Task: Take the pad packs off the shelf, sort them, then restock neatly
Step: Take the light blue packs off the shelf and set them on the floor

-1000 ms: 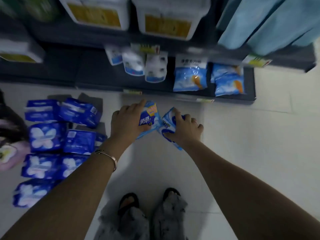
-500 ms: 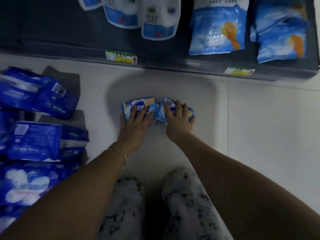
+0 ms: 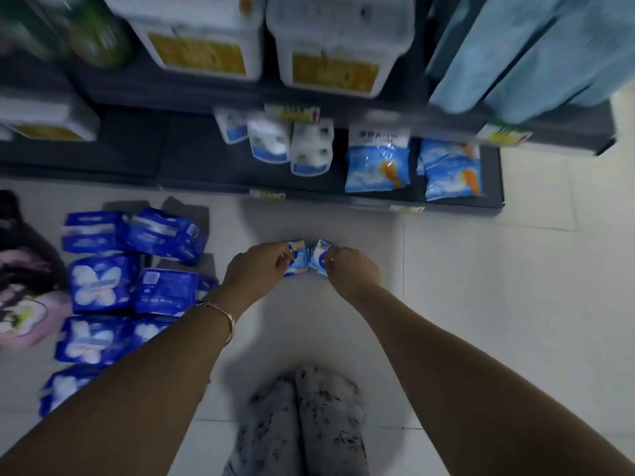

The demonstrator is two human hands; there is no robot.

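Observation:
Two small light-blue pad packs sit side by side low over the floor tiles, just in front of the bottom shelf. My left hand pinches the left small pack with curled fingers. The right small pack is gripped at its edge by my right hand. Whether the two packs rest on the floor or hang just above it is unclear. Several dark-blue pad packs lie in a loose pile on the floor to the left.
On the bottom shelf stand white packs and light-blue bags; white tubs sit a shelf higher. A pink bag lies at the far left. My legs are below the hands. Bare tiles stretch to the right.
My fingers lay flat on the two small packs half a second ago; now they are curled on the packs' edges. The camera has risen, so more of the shelves shows.

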